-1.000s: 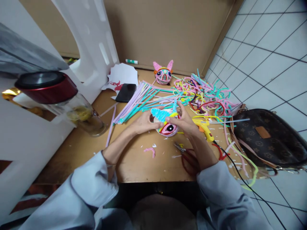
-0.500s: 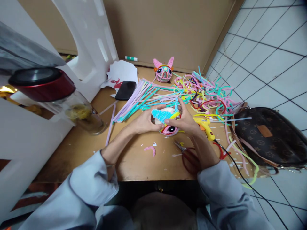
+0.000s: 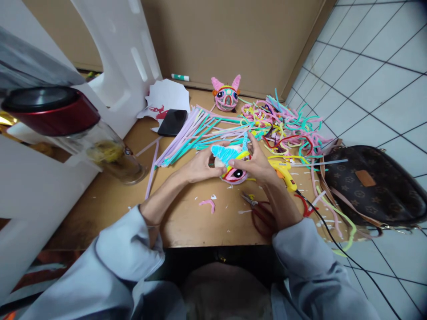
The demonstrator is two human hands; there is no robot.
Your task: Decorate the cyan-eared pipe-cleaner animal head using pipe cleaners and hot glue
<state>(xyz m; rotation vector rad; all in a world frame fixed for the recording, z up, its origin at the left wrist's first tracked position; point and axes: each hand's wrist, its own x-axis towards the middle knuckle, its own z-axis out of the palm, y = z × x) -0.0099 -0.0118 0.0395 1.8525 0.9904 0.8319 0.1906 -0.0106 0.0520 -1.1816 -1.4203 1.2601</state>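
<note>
Between both hands, above the table, is a round animal head made of pipe cleaners (image 3: 235,174), with a pink-rimmed eye, a yellow and red band and blue ears. My left hand (image 3: 200,166) grips its left side, thumb against the pale part under one blue ear (image 3: 225,154). From the right, my right hand (image 3: 258,162) holds it, thumb across the yellow band and index finger up by the other upright blue ear. A finished-looking pink-eared head (image 3: 226,98) stands at the back. Red-handled scissors (image 3: 262,215) lie beneath my right forearm.
Pipe cleaners in lilac and teal (image 3: 180,138) lie fanned behind my hands, with a tangled heap (image 3: 283,122) further right. A yellow glue gun (image 3: 283,173), its cord, and a brown bag (image 3: 376,184) are right. A glass bottle (image 3: 113,155) and phone (image 3: 172,122) are left.
The whole view has shifted slightly, so everything sits a little higher and further left. The head in my hands has tilted a little, showing more of its eye; both hands keep their hold.
</note>
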